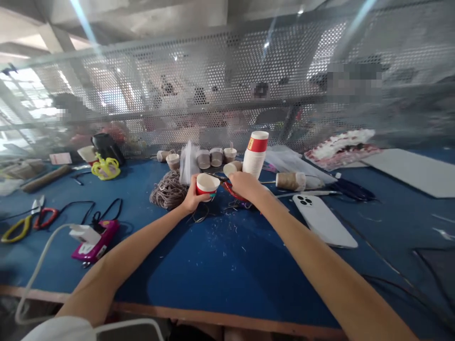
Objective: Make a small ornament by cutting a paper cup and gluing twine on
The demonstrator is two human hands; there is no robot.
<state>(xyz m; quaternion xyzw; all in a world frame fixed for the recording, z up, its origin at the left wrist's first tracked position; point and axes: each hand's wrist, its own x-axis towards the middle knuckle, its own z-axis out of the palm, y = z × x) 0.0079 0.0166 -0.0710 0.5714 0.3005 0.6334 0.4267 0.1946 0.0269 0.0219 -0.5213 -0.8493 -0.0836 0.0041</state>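
My left hand (192,196) is wrapped round a red and white paper cup (208,183) with its open rim up. Beside it, my right hand (243,184) grips red-handled scissors (229,188), whose dark blades reach to the cup's rim. Just behind my right hand stands a tall stack of paper cups (254,158), the top one red. A tangled bundle of grey-brown cord (169,190) lies left of my left hand. Several small wrapped cups stand behind, among them one brown cup (173,161).
A white phone (323,221) lies right of my right forearm. At the left are yellow-and-red scissors (38,206), a magenta power strip (96,242) and a yellow crown (105,168). A cord-wound roll (289,181) lies right of the stack. Perforated metal screen (213,66) behind.
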